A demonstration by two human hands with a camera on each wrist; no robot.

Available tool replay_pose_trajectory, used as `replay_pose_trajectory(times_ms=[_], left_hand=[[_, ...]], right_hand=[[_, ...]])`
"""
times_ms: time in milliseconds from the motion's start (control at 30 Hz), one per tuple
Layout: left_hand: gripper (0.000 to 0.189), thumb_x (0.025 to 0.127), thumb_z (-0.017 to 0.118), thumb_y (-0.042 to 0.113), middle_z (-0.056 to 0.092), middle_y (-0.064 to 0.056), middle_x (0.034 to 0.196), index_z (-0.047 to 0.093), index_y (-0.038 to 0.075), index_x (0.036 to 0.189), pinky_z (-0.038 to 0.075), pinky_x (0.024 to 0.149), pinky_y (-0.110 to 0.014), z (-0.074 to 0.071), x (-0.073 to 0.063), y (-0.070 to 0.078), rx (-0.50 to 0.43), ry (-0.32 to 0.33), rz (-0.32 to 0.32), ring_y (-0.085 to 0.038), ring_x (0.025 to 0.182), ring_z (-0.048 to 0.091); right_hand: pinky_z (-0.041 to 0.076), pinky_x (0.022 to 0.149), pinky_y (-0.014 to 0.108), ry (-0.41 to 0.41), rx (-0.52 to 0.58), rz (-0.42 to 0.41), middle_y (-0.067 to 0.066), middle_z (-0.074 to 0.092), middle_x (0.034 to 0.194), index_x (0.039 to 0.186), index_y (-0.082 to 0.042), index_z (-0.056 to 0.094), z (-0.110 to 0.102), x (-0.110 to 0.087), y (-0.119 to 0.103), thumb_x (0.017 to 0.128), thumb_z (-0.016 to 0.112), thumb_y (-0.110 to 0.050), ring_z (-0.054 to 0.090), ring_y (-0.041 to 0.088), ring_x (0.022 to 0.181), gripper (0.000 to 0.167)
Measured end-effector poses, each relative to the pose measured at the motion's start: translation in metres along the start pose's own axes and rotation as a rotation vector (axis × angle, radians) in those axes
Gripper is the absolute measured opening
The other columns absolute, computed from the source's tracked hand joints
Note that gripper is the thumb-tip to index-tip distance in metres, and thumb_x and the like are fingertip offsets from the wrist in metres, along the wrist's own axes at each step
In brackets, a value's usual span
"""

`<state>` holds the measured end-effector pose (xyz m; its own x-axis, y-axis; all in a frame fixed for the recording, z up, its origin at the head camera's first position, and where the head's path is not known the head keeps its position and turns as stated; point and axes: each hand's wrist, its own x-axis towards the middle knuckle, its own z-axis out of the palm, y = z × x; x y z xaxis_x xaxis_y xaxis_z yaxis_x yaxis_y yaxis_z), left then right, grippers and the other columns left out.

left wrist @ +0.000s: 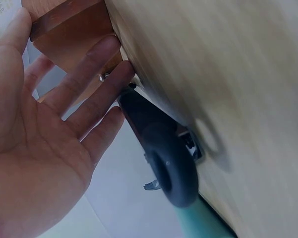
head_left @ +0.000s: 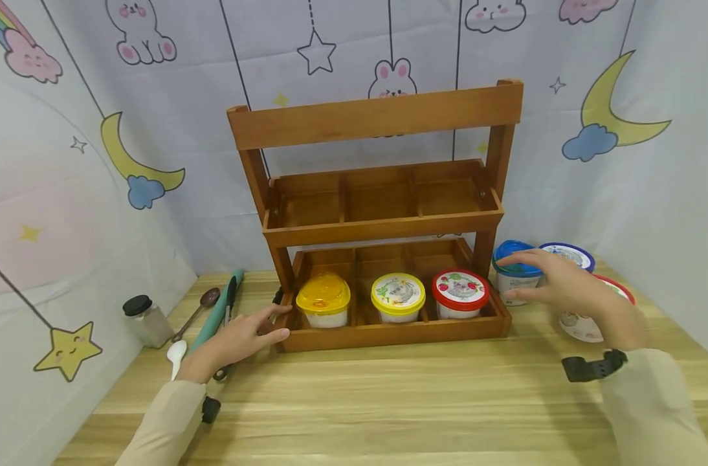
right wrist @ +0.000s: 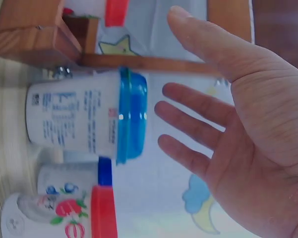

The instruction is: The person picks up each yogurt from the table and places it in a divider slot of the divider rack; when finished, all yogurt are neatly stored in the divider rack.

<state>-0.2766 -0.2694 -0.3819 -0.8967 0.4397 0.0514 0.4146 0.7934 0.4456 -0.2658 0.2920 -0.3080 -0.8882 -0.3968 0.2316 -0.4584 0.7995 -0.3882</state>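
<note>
My left hand is at the lower left corner of a brown wooden two-tier rack, fingers extended along its end. In the left wrist view, those fingers lie over the rack's corner; firm contact is hard to tell. My right hand hovers by a white tub with a blue lid, thumb and fingers spread. A gap shows between hand and tub in the right wrist view. The rack's lower tier holds a tub with a domed yellow lid, a flat yellow-lidded tub and a red-lidded tub.
Right of the rack stand a dark-blue-lidded tub and another red-lidded tub. At left lie a brown spoon, a white spoon, a teal-handled utensil and a black-handled tool, beside a black-capped jar.
</note>
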Motion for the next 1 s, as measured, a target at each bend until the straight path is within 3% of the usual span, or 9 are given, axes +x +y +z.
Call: replay_pose_trajectory(times_ms=[133,233,400,667,1000], left_hand=[[0.057,0.101,0.055,0.05,0.073,0.0,0.104,0.046,0.019,0.148,0.054,0.081,-0.045,0.0,0.0,-0.001,0.003,-0.003,0.002,-0.017,0.092,0.068],[0.057,0.101,0.055,0.05,0.073,0.0,0.105,0.046,0.019,0.148,0.054,0.081,-0.044,-0.001,0.0,-0.001,0.002,-0.005,0.002,-0.017,0.093,0.068],[0.058,0.101,0.054,0.05,0.072,-0.001,0.106,0.046,0.018,0.148,0.054,0.081,-0.045,-0.001,0.0,0.0,0.0,-0.006,0.005,-0.018,0.094,0.068],[0.057,0.101,0.055,0.051,0.072,0.0,0.107,0.046,0.02,0.148,0.053,0.083,-0.046,-0.002,0.001,0.0,-0.006,-0.007,-0.006,-0.018,0.096,0.068],[0.058,0.101,0.054,0.05,0.073,0.0,0.105,0.046,0.017,0.148,0.054,0.08,-0.044,-0.001,-0.001,0.001,0.001,0.002,0.018,-0.017,0.093,0.069]], right_hand=[[0.046,0.091,0.065,0.07,-0.031,-0.016,0.027,0.053,0.139,0.132,-0.008,0.063,-0.006,-0.008,0.011,0.088,0.08,-0.031,0.048,0.048,0.125,0.053],[0.044,0.091,0.069,0.084,-0.041,0.019,0.028,0.052,0.139,0.134,-0.009,0.062,-0.012,-0.011,0.02,0.087,0.08,-0.033,0.047,0.049,0.125,0.056],[0.04,0.089,0.074,0.03,-0.049,0.132,0.034,0.041,0.145,0.141,-0.007,0.053,-0.02,-0.017,0.034,0.088,0.078,-0.039,0.039,0.057,0.127,0.067],[0.052,0.076,0.065,-0.043,-0.068,0.259,0.043,0.041,0.135,0.144,0.001,0.044,-0.024,-0.028,0.056,0.086,0.079,-0.042,0.043,0.062,0.113,0.08],[0.054,0.073,0.06,-0.04,-0.063,0.304,0.043,0.041,0.13,0.139,0.005,0.046,-0.023,-0.037,0.075,0.083,0.08,-0.047,0.046,0.058,0.106,0.084]])
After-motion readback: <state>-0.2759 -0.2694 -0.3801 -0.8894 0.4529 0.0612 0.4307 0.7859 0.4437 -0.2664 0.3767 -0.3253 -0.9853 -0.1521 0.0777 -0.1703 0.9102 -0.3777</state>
